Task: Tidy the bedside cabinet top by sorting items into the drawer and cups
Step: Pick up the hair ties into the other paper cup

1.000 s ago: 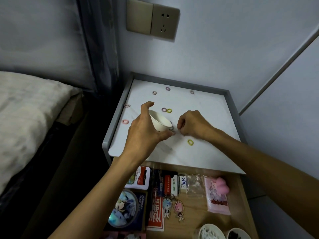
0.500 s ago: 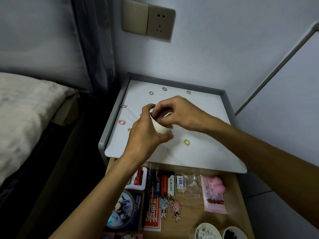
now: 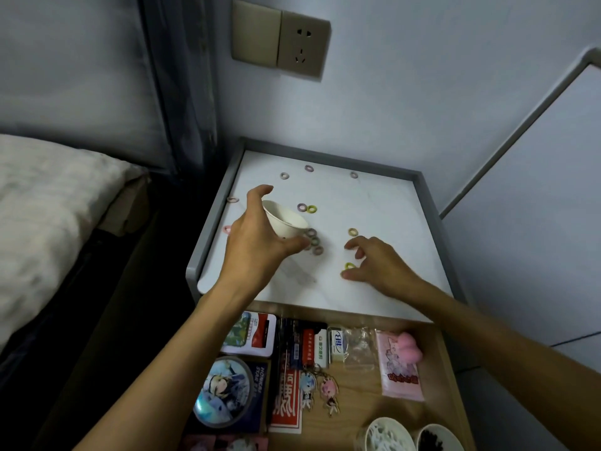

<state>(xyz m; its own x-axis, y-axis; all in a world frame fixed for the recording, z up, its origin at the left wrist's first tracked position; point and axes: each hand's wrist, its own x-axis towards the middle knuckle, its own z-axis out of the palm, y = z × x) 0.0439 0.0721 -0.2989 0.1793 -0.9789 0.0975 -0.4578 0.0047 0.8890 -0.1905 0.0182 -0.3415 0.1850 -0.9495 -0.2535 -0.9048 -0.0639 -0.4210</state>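
Observation:
My left hand [image 3: 257,242] grips a white paper cup [image 3: 286,221], tilted with its mouth toward the right, just above the white cabinet top [image 3: 383,203]. Several small coloured hair rings lie scattered on the top: a dull cluster [image 3: 313,240] beside the cup, a purple and a yellow ring [image 3: 307,208] behind it, an olive ring [image 3: 353,231]. My right hand [image 3: 374,265] hovers low with thumb and fingers spread around a yellow-green ring [image 3: 349,265], touching or nearly touching it.
The open wooden drawer [image 3: 367,402] below holds cards, keychains, a pink packet and a round tin. Two white cups [image 3: 388,434] stand at its front right. A bed [image 3: 48,206] lies left, and a wall socket [image 3: 302,43] sits above.
My right hand left the cup's mouth and came down to the right, over the yellow-green ring. My left hand kept hold of the cup.

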